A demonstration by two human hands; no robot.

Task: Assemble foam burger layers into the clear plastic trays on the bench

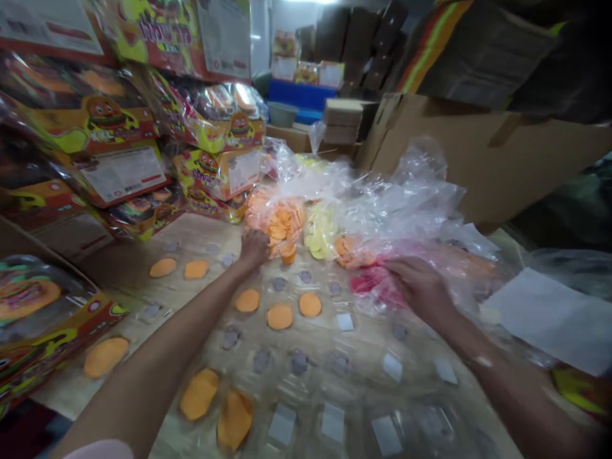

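Observation:
My left hand (254, 247) reaches forward to a clear bag of orange round pieces (280, 222), fingers curled at its lower edge; what they grip is hidden. My right hand (417, 288) rests on a crumpled clear bag with pink pieces (377, 280), fingers bent into the plastic. Another bag holds yellow round pieces (319, 231). On the surface lie several clear trays (306, 370), some with orange discs (280, 316) in them.
Stacked burger-print candy boxes (119, 140) wall the left side; another (33, 319) sits at the near left. A large cardboard box (502, 153) stands at the right. White paper (549, 319) lies near my right arm. Blue crates (299, 95) sit at the back.

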